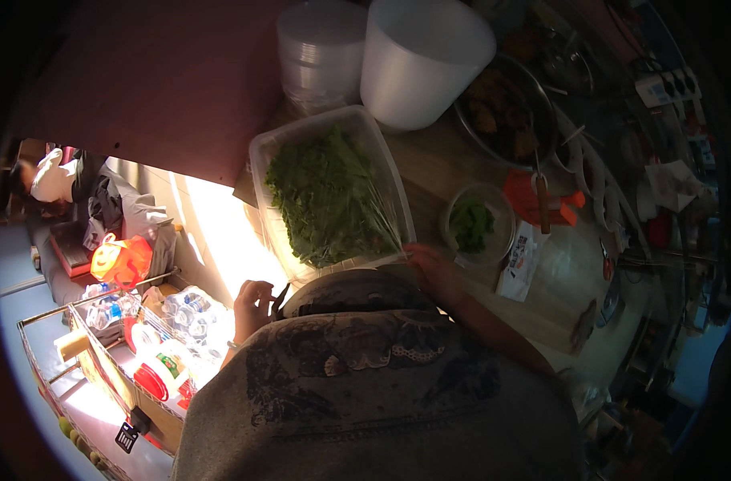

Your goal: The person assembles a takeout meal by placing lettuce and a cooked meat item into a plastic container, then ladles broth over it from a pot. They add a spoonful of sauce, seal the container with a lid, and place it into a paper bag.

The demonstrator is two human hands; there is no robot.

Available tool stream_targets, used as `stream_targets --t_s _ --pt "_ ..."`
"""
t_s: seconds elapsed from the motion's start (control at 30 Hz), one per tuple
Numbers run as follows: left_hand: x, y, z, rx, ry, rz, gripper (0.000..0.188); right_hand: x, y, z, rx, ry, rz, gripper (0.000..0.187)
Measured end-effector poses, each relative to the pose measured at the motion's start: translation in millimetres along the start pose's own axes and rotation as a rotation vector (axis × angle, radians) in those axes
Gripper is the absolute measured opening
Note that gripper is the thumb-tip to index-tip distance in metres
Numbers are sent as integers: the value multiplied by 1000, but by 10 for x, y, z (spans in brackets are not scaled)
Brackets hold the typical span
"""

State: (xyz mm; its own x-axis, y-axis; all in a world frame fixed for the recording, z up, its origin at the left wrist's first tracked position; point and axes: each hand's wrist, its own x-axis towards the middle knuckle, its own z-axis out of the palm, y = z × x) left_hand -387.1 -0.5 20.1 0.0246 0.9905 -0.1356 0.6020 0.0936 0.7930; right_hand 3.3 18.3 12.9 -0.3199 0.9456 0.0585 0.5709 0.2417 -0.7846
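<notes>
A clear rectangular plastic container (261, 156) full of green leaves, covered with cling film, lies on the wooden counter (438, 164) right in front of me. My right hand (431, 268) is at its near right corner, fingers touching the rim and the film there. My left hand (253, 306) is curled at the container's near left side, below its rim. A thin dark thing (280, 297) stands by its fingers; I cannot tell whether the hand grips it. My patterned top hides both wrists and forearms.
Behind the container stand a white bucket (426, 56) and a stack of clear tubs (321, 48). To the right are a metal bowl of fried food (506, 112), a small round bowl of greens (478, 224) and a white packet (519, 260). Lower left, a crate holds water bottles (191, 313).
</notes>
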Motion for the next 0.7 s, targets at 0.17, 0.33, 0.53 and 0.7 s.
stream_targets --t_s 0.17,0.33,0.53,0.7 --pt "10 114 21 -1007 48 -792 8 -66 51 267 948 212 399 2" --pt "36 177 76 -1344 17 -809 15 5 87 219 1246 191 687 16" --pt "92 50 235 -1754 26 -821 27 187 -6 240 1639 249 856 23" --pt "170 -5 298 -1787 -232 -651 34 183 72 236 1840 105 863 23"
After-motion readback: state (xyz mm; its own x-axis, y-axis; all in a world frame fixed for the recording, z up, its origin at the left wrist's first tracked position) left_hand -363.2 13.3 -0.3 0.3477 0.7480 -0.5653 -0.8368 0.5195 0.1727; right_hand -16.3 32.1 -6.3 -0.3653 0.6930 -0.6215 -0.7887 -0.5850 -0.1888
